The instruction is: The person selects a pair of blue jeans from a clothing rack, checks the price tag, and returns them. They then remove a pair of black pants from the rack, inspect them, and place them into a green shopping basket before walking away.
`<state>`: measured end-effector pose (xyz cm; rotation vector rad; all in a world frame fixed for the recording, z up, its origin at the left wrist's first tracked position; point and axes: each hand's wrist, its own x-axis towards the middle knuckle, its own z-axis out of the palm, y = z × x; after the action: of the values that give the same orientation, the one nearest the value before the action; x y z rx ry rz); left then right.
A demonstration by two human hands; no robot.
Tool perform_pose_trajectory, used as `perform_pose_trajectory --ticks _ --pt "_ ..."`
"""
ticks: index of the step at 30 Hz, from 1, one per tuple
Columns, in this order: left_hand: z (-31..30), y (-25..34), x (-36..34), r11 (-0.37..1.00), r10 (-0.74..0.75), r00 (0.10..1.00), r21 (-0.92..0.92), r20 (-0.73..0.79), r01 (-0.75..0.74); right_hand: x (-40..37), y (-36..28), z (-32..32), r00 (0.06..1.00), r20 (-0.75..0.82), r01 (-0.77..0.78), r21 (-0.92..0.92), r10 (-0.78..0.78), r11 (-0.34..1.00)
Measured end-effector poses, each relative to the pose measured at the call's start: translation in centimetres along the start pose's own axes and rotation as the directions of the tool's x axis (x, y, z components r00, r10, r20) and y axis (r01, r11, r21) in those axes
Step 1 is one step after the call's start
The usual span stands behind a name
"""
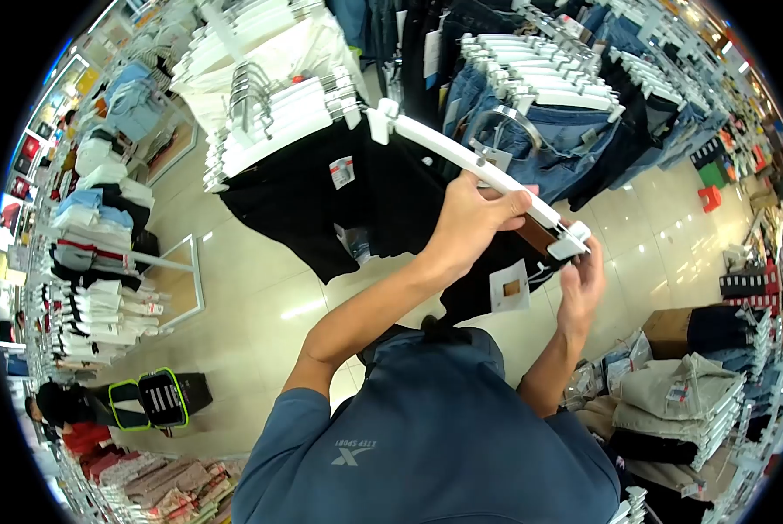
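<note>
White plastic forms the hanger (pixel 435 142), which is held up before the chest with a black garment (pixel 400 210) clipped beneath it. Its bar is gripped mid-length by the left hand (pixel 472 223), fingers wrapped tightly around it. Its end clip (pixel 573 241) is pinched by the fingers of the right hand (pixel 583 284). A paper tag (pixel 509 288) is hung just below. Jeans (pixel 566 131) are racked behind, and folded clothes (pixel 684 393) are stacked at the right.

A glossy tiled floor (pixel 260 288) is spread beneath the left hand (pixel 474 218); a cardboard box (pixel 666 330) is set on it, near the right hand (pixel 583 284).
</note>
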<state>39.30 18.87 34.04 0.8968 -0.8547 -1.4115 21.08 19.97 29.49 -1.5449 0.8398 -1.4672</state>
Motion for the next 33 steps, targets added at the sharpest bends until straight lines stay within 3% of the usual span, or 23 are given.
perform_pose_trajectory --ticks 2,3,4,7,8,15,20,26,33 --pt "0.2 -0.1 0.2 1.0 0.015 1.0 -0.022 0.007 -0.014 0.9 -0.2 0.8 0.993 -0.085 -0.091 -0.04 0.087 0.995" --pt "0.4 -0.1 0.2 0.999 0.012 1.0 -0.046 0.028 -0.011 1.7 0.3 1.3 0.99 -0.136 -0.039 -0.125 0.021 0.991" --pt "0.4 -0.2 0.2 0.998 0.008 0.999 -0.068 0.047 -0.005 2.0 0.0 1.7 0.977 -0.187 -0.123 -0.086 0.105 0.989" --pt "0.5 0.2 -0.1 0.983 0.015 0.998 -0.185 0.067 -0.002 2.9 1.2 1.4 0.974 -0.223 -0.095 -0.194 0.05 0.976" --pt "0.2 0.1 0.0 0.982 0.03 0.996 -0.189 0.088 -0.012 3.2 1.1 1.5 0.974 -0.213 -0.111 -0.153 0.077 0.982" --pt "-0.7 0.8 -0.2 0.954 0.054 0.994 -0.299 0.094 -0.024 6.2 1.6 1.7 0.964 -0.004 -0.258 0.216 0.265 0.942" --pt "-1.1 0.5 -0.2 0.941 0.05 0.999 -0.336 0.019 -0.041 7.9 3.4 1.8 0.91 0.132 -0.413 0.198 0.393 0.889" --pt "-1.1 0.5 -0.2 0.935 0.056 0.998 -0.349 -0.018 -0.058 9.3 5.1 1.4 0.854 0.325 -0.483 0.208 0.406 0.851" --pt "-1.0 0.6 -0.5 0.932 0.069 0.997 -0.354 -0.037 -0.078 9.7 5.9 1.7 0.843 0.337 -0.499 0.199 0.419 0.843"
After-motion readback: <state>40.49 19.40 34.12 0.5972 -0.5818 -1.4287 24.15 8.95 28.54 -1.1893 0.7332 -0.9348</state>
